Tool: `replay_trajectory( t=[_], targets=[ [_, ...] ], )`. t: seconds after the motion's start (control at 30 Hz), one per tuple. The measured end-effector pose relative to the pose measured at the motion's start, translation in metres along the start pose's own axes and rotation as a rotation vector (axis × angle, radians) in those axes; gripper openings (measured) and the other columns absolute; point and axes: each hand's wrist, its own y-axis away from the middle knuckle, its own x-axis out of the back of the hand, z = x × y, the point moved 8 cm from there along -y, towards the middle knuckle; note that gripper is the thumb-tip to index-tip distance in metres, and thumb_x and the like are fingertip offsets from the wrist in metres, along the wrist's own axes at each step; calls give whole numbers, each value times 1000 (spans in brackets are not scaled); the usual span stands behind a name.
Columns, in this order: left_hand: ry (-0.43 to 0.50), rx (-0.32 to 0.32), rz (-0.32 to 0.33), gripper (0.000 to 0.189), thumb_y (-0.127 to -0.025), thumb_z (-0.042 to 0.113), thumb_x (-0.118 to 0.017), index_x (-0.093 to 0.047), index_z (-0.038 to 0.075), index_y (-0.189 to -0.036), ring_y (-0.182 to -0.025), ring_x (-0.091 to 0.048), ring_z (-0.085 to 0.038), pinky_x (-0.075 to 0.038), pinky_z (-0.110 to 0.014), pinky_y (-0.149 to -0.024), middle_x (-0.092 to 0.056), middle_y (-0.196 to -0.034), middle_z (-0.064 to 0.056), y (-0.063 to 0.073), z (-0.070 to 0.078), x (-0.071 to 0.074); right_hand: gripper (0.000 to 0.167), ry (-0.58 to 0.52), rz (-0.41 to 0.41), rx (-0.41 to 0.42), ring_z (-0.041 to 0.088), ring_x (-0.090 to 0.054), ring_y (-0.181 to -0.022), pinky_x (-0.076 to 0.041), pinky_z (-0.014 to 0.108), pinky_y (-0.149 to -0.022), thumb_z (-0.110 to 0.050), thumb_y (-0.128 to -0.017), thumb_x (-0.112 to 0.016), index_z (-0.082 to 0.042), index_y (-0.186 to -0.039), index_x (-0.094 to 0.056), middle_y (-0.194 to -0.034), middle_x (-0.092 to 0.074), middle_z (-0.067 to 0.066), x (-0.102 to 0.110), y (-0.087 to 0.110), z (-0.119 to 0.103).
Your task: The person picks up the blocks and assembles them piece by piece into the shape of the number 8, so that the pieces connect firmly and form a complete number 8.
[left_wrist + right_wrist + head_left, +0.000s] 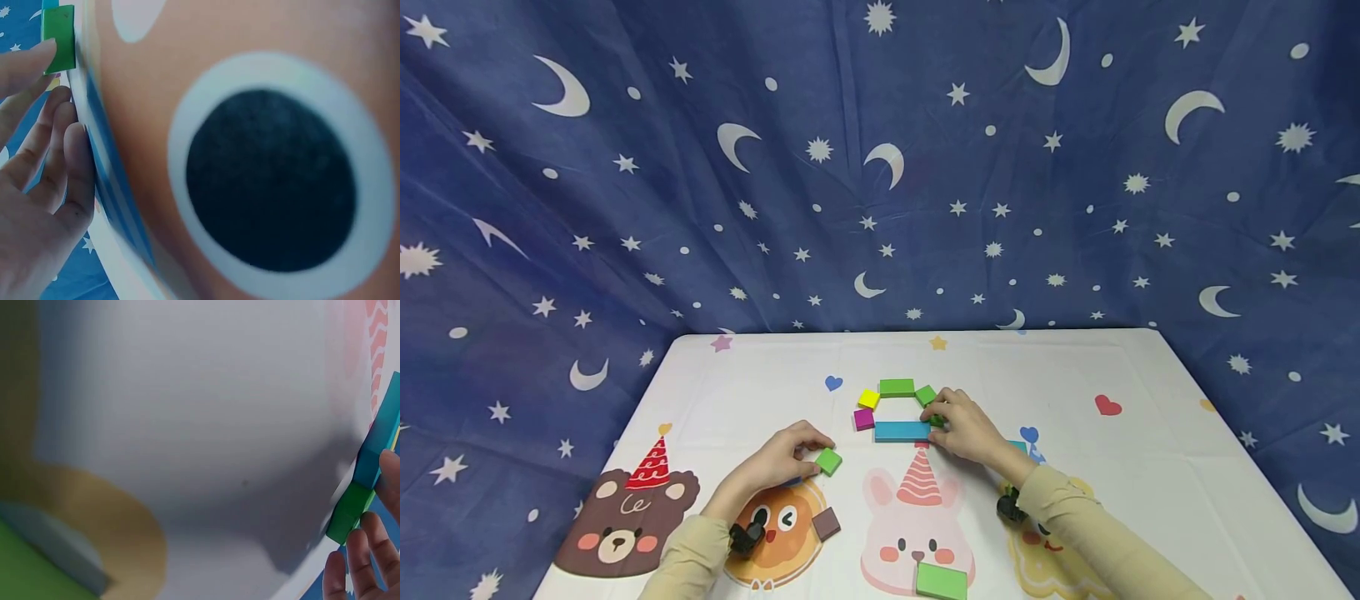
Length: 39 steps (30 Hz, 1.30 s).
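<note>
The left hand pinches a small green block between thumb and fingers, low over the tabletop; its thumb lies on the block in the left wrist view. Farther right, the right hand holds another green block at the right end of a long blue block. In the right wrist view this green block meets the end of the blue block. A ring shape continues through a small green block, a longer green block, a yellow block and a magenta block.
A brown block lies nearer the person, and a large green block sits at the front. Part of a teal block shows behind the right wrist. A dark blue block is mostly hidden under the left hand. A starry curtain hangs behind the table.
</note>
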Motion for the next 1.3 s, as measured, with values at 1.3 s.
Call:
replay_trajectory(
  t=[1.3],
  targets=[
    [-126, -46, -21, 24, -75, 6, -76, -69, 9, -97, -82, -51, -15, -43, -23, -74, -57, -87, -3, -18, 18, -2, 24, -43, -1, -15, 15, -46, -94, -40, 33, -82, -13, -76, -78, -18, -99, -73, -102, -56, -3, 0, -1, 2]
  ],
)
